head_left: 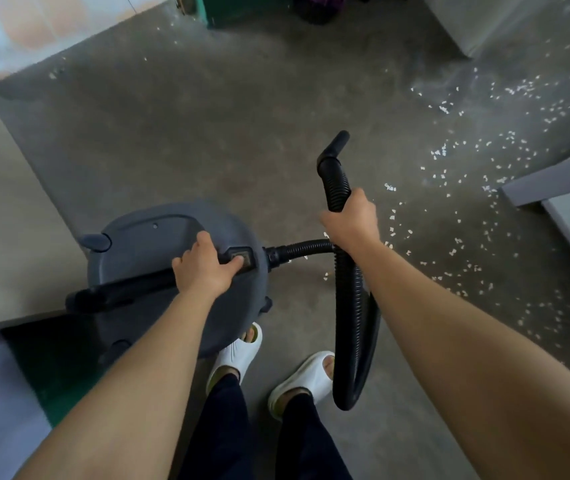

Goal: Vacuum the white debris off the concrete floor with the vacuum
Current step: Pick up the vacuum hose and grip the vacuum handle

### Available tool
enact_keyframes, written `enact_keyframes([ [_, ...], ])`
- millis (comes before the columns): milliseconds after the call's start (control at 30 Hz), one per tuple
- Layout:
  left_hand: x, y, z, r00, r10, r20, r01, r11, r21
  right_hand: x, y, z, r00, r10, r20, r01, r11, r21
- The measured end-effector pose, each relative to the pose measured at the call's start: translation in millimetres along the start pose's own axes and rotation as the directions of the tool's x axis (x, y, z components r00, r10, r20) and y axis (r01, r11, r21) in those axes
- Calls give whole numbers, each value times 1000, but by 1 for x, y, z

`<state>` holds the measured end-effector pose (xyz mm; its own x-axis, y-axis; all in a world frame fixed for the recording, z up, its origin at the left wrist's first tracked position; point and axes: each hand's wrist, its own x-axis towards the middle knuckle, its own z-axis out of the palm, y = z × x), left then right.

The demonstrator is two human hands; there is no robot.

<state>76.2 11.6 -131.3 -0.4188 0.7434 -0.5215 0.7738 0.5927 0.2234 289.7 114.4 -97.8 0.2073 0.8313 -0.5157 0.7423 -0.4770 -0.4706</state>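
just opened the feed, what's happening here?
A person is getting set to vacuum. The left hand grips the black handle on top of the grey vacuum, thumb by the switch. The right hand holds the black hose up, its nozzle raised off the concrete floor. White debris lies scattered to the right, none of it under the nozzle. Whether the vacuum is running can't be told.

Light: dim and soft where I stand, brighter at upper left.
Blur: edges smeared, my arms soft.
Distortion: wide-angle bending at the borders.
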Motion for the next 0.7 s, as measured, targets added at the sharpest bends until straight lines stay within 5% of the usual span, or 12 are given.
enact_keyframes([
  [133,-12,19,-7,999,38,21,-41,978,203,-7,-1,-39,998,15,-69,-11,998,60],
  [233,-36,97,-27,932,355,75,-350,934,-73,-23,-8,-101,986,31,-163,-11,993,119],
  [333,-81,190,-61,703,639,312,-424,729,-537,-48,-16,-180,961,52,-270,-1,982,187],
  [433,-154,275,-100,446,789,424,-472,609,-638,-92,-18,-277,898,77,-433,44,964,263],
  [533,-235,340,-130,262,917,301,-577,399,-713,-148,-16,-367,801,97,-590,75,963,259],
  [700,-402,409,-168,-32,990,136,-717,72,-693,-283,22,-514,517,218,-828,3,967,256],
])
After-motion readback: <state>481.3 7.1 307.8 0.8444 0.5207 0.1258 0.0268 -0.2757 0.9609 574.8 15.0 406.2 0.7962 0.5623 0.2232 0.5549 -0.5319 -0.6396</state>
